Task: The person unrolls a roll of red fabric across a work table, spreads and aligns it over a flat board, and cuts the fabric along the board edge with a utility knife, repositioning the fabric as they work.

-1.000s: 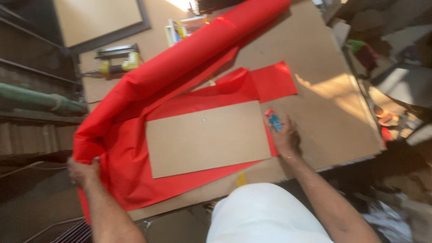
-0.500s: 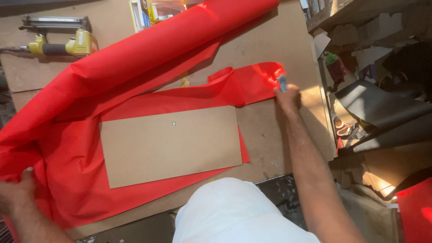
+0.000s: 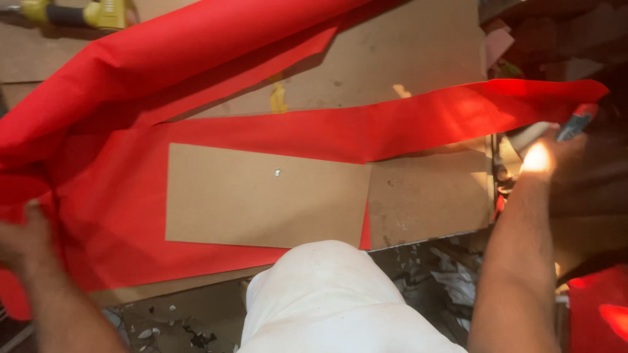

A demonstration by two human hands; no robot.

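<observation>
A large red sheet (image 3: 111, 196) lies over the brown worktable (image 3: 418, 59), its far part bunched into a long fold (image 3: 196, 52). A flat rectangular brown board (image 3: 261, 196) with a small screw in its middle rests on the sheet. My left hand (image 3: 23, 238) grips the sheet's left edge at the near-left corner. My right hand (image 3: 556, 150) is past the table's right edge, closed on a small blue-handled cutter (image 3: 577, 122). A long red strip (image 3: 458, 117) of the sheet stretches right, up to that hand. Whether the fingers also pinch the strip I cannot tell.
A yellow power tool (image 3: 98, 13) lies at the table's far-left corner. Scraps and paper bits litter the floor (image 3: 432, 274) below the near edge. More red material (image 3: 598, 314) sits at the bottom right. Cluttered shelves (image 3: 523, 39) stand at the far right.
My right hand with the cutter has travelled right, off the table's edge, and the red strip now stretches out with it. My left hand still grips the sheet's left edge.
</observation>
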